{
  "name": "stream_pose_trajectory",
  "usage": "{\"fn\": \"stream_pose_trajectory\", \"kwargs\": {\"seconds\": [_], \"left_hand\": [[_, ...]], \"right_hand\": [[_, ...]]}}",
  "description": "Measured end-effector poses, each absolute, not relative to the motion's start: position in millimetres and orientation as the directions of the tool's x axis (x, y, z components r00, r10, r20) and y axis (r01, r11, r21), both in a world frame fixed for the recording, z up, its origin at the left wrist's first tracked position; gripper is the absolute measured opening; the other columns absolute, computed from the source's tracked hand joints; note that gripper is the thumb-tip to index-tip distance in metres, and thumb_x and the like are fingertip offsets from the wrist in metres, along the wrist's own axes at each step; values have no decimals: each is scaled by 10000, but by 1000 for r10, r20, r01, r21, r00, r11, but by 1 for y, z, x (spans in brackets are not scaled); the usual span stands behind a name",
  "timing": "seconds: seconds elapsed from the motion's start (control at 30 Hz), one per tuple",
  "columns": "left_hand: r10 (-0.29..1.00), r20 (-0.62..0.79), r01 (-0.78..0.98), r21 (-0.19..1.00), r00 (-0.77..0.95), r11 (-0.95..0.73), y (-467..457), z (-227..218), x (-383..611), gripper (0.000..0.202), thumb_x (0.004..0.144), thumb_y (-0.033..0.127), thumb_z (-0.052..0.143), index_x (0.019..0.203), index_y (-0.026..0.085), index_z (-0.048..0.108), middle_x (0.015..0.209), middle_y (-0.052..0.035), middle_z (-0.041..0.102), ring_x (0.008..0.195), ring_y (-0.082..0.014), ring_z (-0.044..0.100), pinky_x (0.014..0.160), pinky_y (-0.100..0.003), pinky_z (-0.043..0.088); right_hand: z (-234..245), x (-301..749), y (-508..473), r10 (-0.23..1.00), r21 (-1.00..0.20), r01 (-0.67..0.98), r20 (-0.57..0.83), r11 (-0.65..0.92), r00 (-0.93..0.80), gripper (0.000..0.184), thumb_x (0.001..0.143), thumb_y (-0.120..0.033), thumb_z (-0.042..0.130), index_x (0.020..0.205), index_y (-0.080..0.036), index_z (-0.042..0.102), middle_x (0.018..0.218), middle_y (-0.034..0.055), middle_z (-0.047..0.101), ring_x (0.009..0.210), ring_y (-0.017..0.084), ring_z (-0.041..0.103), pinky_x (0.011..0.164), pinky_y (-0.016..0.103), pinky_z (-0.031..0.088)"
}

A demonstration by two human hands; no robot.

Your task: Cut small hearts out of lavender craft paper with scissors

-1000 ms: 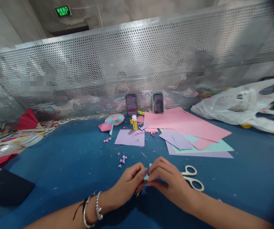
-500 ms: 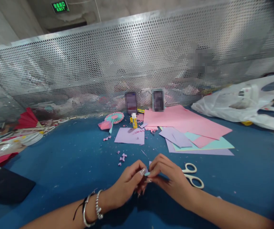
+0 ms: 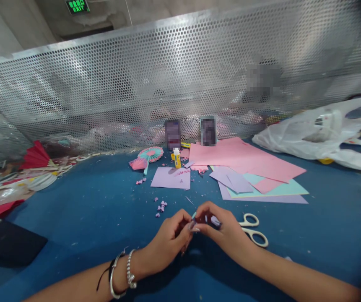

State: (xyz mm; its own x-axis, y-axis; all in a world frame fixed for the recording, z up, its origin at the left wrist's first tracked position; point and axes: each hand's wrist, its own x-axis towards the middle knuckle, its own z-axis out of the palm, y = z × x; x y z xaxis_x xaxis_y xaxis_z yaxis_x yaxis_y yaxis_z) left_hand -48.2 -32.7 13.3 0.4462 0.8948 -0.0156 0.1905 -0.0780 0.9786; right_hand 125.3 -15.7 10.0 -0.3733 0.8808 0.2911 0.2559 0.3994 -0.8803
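My left hand [image 3: 174,235] and my right hand [image 3: 222,226] meet above the blue table. Both are closed, their fingertips pinching a small light-blue paper piece [image 3: 194,215] that is mostly hidden by the fingers. A bit of purple paper [image 3: 214,220] shows through the gap in my right hand's fingers; I cannot tell whether it lies on the table. Beside that hand are white-handled scissors [image 3: 255,237], their blades hidden behind it. Several small folded purple paper pieces [image 3: 161,206] lie beyond my left hand.
A purple sheet [image 3: 164,179], a yellow glue stick [image 3: 177,160] and a pleated paper rosette [image 3: 151,154] lie farther back. Pink sheets [image 3: 224,153] overlap others at right, near a white plastic bag [image 3: 296,134]. A dark flat object [image 3: 13,243] sits at left. Perforated metal panel [image 3: 174,84] stands behind.
The light-blue piece has turned from lying flat to a steeper tilt between the fingertips. My right hand's fingers have arched, uncovering the purple paper behind them.
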Motion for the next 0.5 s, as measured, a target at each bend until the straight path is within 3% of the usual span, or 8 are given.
{"fn": "stream_pose_trajectory", "kwargs": {"seconds": [0.27,0.5], "left_hand": [[895,39,286,940,445,-183,-36,11,-51,228,896,382,393,830,167,434,513,64,447,442,-68,396,454,-179,318],[879,48,340,911,475,-234,-38,13,-51,230,921,367,339,856,168,436,585,26,528,486,-80,446,498,-193,351]], "right_hand": [[2,123,-12,916,-964,154,146,216,-374,158,741,-303,646,802,-181,567,705,-18,592,651,115,530,594,222,417],[5,125,-11,910,-954,155,183,255,-371,124,727,-266,657,721,-169,580,693,-24,575,616,99,483,567,205,383]]}}
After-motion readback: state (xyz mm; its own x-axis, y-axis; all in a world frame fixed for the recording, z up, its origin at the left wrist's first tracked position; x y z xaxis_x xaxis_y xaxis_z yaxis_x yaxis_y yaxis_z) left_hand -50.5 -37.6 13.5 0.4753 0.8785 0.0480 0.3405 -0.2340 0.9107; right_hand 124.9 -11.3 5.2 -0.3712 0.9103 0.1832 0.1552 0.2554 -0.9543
